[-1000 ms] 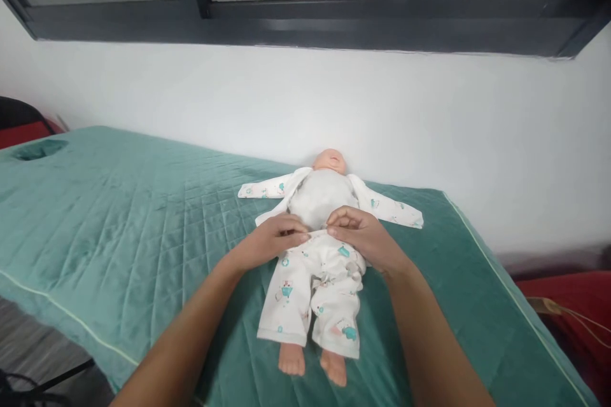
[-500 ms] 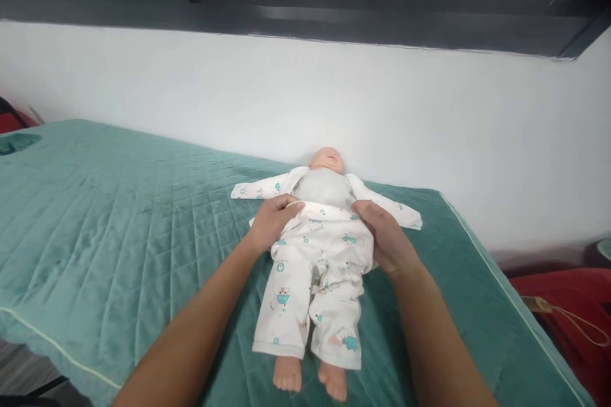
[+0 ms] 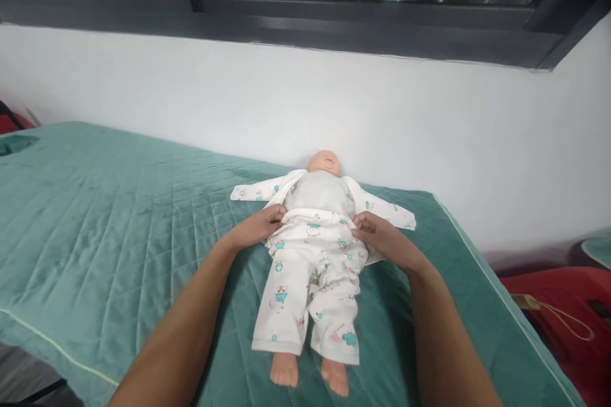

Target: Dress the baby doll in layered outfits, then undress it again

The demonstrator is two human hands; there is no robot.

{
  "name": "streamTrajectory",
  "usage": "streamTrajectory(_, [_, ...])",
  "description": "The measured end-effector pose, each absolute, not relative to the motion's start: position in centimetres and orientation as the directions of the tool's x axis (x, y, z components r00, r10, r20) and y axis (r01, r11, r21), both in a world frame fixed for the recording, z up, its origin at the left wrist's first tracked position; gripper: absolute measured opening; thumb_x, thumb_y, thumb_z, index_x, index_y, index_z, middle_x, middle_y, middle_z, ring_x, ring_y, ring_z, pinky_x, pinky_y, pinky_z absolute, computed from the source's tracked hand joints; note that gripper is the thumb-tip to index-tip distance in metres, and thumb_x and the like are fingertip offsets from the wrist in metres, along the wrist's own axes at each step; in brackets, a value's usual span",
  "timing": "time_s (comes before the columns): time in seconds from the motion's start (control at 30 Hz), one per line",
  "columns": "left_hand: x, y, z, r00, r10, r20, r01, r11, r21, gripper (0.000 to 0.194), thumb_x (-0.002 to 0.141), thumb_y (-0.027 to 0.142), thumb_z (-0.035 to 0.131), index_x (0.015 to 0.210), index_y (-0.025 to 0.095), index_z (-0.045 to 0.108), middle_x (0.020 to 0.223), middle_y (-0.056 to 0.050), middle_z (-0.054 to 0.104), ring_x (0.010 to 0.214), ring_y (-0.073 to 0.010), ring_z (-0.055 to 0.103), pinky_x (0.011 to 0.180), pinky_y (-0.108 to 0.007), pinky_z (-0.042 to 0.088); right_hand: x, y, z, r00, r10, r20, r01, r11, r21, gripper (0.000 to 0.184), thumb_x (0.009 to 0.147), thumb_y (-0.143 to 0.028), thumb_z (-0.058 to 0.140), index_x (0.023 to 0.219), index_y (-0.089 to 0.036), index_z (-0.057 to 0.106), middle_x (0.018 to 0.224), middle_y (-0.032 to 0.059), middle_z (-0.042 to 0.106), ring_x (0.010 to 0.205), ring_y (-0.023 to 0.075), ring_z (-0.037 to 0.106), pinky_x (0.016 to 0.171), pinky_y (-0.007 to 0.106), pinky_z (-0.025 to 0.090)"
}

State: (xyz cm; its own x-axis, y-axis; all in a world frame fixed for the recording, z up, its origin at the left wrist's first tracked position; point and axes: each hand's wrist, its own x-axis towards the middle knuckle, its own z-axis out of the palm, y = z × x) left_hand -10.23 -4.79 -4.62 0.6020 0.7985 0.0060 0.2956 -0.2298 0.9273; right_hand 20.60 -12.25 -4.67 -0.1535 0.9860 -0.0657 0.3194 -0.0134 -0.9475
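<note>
The left hand (image 3: pixel 258 227) is at the left side of the waistband of the white printed trousers (image 3: pixel 308 267), with its fingers bent and their tips touching the cloth. The right hand (image 3: pixel 382 238) is at the opposite side of the same waistband, also with bent fingers against the cloth. Whether either hand pinches the fabric or only touches it, I cannot tell.

The trousers are on the doll (image 3: pixel 324 162), with the waistband across its belly; the bare feet (image 3: pixel 285 369) come out below the hems. One leg of the trousers, on the right, is more wrinkled than the other. Above the waistband the pale grey torso (image 3: pixel 319 194) is visible, because the printed jacket (image 3: pixel 384 208) lies open at the front, its sleeves spread to both sides.

The doll lies on its back on a bed with a green quilted cover (image 3: pixel 143 222), its head near the white wall (image 3: pixel 200 89). Higher there is a dark window frame (image 3: pixel 296 28) with bars behind it. On the right, beside the bed, is a red object (image 3: pixel 568 292) with a thin cord (image 3: pixel 570 321).
</note>
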Motion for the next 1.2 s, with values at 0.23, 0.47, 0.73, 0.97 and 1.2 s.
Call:
streamTrajectory(0.23, [-9.3,-3.9,-6.3,0.443,0.892,0.095,0.404,-0.293,0.866,0.011,0.079,0.031,0.05,0.081,0.021,0.048,0.071,0.003,0.051,0.069,-0.015,0.046,0.063,-0.025,0.037,20.6,-11.6,-5.5,-0.108,0.994,-0.036,0.491,0.022,-0.871,0.022,0.078,-0.041,0.058,0.082,-0.023,0.047,0.074,-0.0025,0.051,0.069,0.0155,0.048,0.064,0.028,0.038])
streamTrajectory(0.47, [-7.8,-3.3,-6.9,0.245,0.963,0.109,0.64,-0.245,0.728,0.004,0.081,0.021,0.046,0.079,0.022,0.05,0.079,-0.004,0.065,0.078,-0.0219,0.059,0.071,-0.03,0.039,19.6,-10.3,-7.3,0.202,0.979,-0.001,0.729,-0.151,-0.667,0.011,0.076,-0.033,0.053,0.078,-0.023,0.05,0.075,0.002,0.059,0.074,0.0197,0.052,0.065,0.03,0.037])
streamTrajectory(0.73, [-7.4,-2.2,-4.0,0.507,0.862,-0.027,0.572,-0.313,0.758,0.008,0.064,0.023,0.064,0.063,0.02,0.057,0.076,-0.007,0.07,0.077,-0.025,0.063,0.065,-0.029,0.043,18.5,-10.7,-5.8,0.123,0.992,-0.042,0.702,-0.117,-0.702,0.018,0.074,-0.031,0.055,0.089,-0.021,0.052,0.094,0.0062,0.065,0.089,0.0237,0.057,0.072,0.032,0.042])
streamTrajectory(0.97, [-7.9,-3.1,-4.1,0.716,0.693,-0.08,0.108,0.002,0.994,0.024,0.06,0.011,0.06,0.083,0.018,0.065,0.093,-0.005,0.072,0.09,-0.0216,0.064,0.082,-0.031,0.051,19.5,-11.3,-6.6,-0.05,0.994,-0.099,0.155,-0.09,-0.984,0.028,0.07,-0.036,0.069,0.087,-0.021,0.053,0.088,0.0015,0.067,0.076,0.0189,0.059,0.065,0.029,0.045])
streamTrajectory(1.2, [-9.0,-3.2,-4.6,0.689,0.719,-0.088,0.114,0.012,0.993,0.025,0.064,0.012,0.06,0.088,0.016,0.063,0.088,-0.003,0.071,0.084,-0.0186,0.064,0.077,-0.029,0.052,20.3,-11.6,-6.5,-0.153,0.974,-0.167,0.061,-0.16,-0.985,0.043,0.066,-0.045,0.079,0.098,-0.019,0.066,0.091,0.0058,0.072,0.08,0.0224,0.065,0.077,0.037,0.051])
